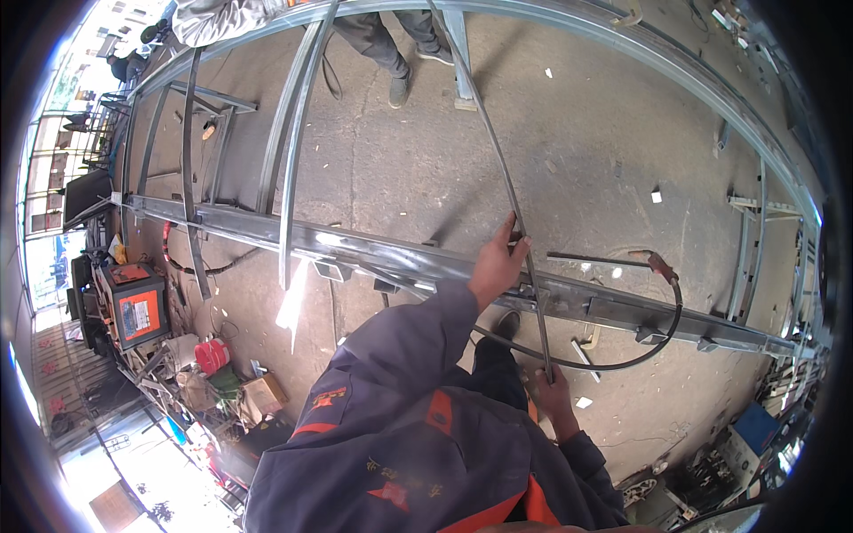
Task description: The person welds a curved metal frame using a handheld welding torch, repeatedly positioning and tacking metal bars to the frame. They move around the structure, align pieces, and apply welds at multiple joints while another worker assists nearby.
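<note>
A long thin dark metal bar (499, 155) runs from the far beam toward me, crossing above the near steel beam (426, 258). My left hand (499, 265) is closed on its middle, thumb and fingers at the bar, just over the near beam. Close to my body, my right hand (555, 397) is wrapped around the bar's near end. Right of my hands, a reddish-brown handled tool, like a welding holder, (659, 265) sits by the near beam. Its black cable (673, 322) loops back beneath the bar.
The far steel beam (569, 11) curves across the top. Cross bars (289, 133) join the beams at left. Another person's legs (378, 49) stand beyond the frame. An orange-and-black machine (135, 305), a red container (211, 355) and a cardboard box (264, 395) are at left.
</note>
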The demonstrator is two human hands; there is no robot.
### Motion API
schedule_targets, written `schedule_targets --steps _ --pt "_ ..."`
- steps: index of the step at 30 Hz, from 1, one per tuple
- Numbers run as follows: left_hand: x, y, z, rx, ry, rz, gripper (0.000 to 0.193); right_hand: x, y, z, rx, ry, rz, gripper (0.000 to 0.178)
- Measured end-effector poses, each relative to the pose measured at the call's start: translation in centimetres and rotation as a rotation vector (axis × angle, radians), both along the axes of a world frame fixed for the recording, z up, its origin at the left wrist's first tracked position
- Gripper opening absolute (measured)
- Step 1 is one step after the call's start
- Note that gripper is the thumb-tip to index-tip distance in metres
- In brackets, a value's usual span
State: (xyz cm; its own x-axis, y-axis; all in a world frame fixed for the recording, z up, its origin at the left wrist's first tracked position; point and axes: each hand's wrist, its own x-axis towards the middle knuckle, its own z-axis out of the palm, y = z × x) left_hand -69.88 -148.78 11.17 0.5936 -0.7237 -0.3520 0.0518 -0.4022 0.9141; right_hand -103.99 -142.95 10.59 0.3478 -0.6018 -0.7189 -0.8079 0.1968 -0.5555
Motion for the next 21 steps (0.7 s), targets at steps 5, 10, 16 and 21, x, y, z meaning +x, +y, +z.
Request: schedule_targets --steps 5,10,16,21 --pt "0.1 0.0 0.3 0.005 -0.012 -0.004 0.069 0.7 -0.1 1.0 0.003 0.001 -0.023 0.037" --pt "0.2 0.0 0.7 0.009 -0.015 -0.012 0.069 1.6 -0.2 2.4 0.033 -0.032 -0.081 0.032" --pt "0.0 0.0 0.4 -0.024 -0.001 0.005 0.067 1.5 -0.2 2.1 0.029 -0.022 -0.088 0.033" --pt "0.0 0.0 0.4 -0.011 0.006 -0.002 0.067 -0.4 0.3 0.1 0.052 -0.045 -0.076 0.04"
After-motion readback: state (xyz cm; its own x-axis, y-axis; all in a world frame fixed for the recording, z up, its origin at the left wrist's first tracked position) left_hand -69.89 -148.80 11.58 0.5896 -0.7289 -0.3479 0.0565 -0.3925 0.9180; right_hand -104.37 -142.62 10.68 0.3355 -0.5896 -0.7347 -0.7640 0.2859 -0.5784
